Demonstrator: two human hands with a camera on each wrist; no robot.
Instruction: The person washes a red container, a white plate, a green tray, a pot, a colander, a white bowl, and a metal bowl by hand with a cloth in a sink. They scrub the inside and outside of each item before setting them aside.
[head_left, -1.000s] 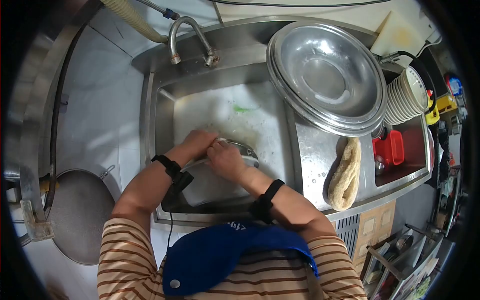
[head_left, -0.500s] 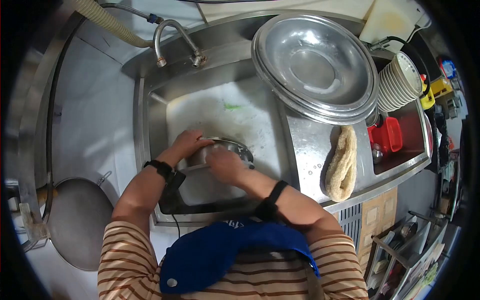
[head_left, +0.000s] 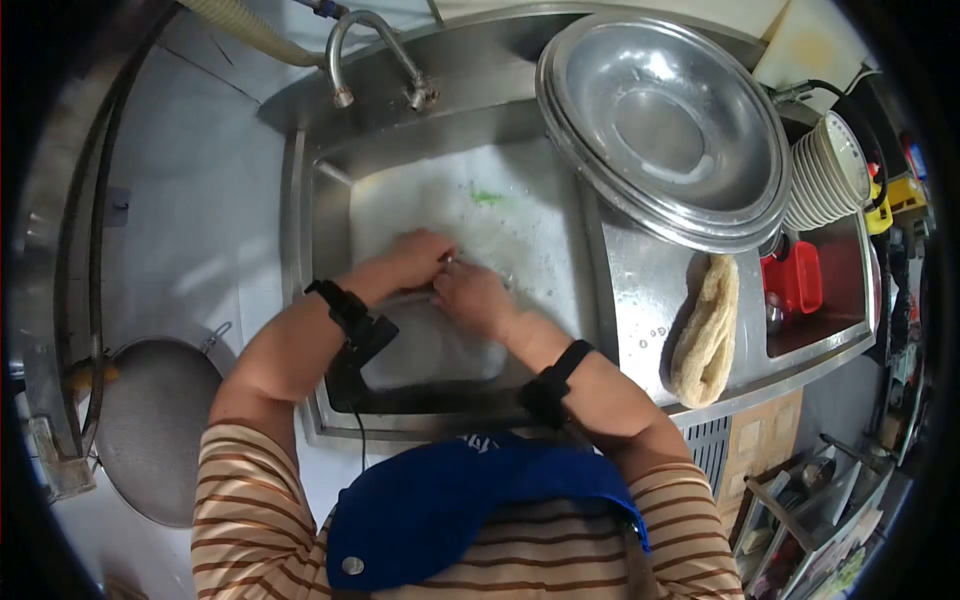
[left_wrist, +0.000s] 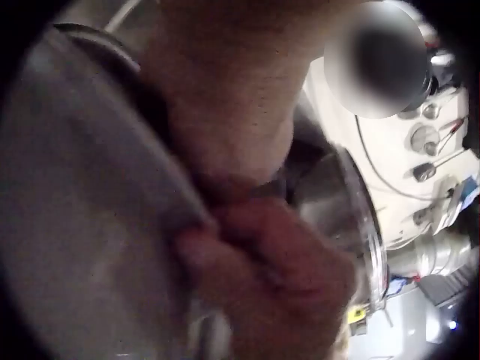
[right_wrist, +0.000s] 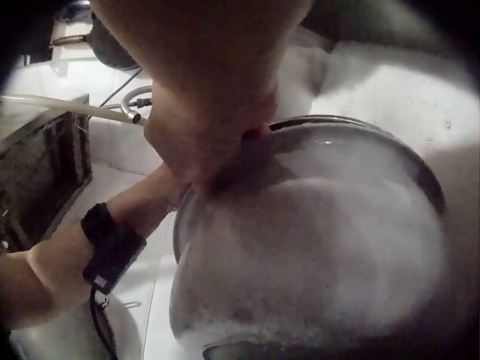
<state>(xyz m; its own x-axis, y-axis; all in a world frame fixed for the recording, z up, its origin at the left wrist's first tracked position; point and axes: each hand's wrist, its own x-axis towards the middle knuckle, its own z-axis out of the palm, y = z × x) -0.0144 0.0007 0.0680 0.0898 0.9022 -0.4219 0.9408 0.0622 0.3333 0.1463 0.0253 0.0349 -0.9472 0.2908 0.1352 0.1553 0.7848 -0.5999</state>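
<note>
Both hands are in the soapy sink, close together at the rim of a metal basin. My left hand grips the rim on the far side; its fingertips are hidden. Just right of it, my right hand has its fingers curled at the same rim. The left wrist view has the basin wall at the left, with the left hand above the right hand. From the right wrist, the basin looks tilted, its outer side wet, under the right hand.
Large nested metal basins rest at the sink's right, above a beige cloth. Stacked bowls and a red container are farther right. A faucet stands behind; a round mesh pan is at the left.
The basin's far rim and inner side, visible earlier, have tipped out of sight in the head view. Both hands have shifted slightly away from the body and closer together.
</note>
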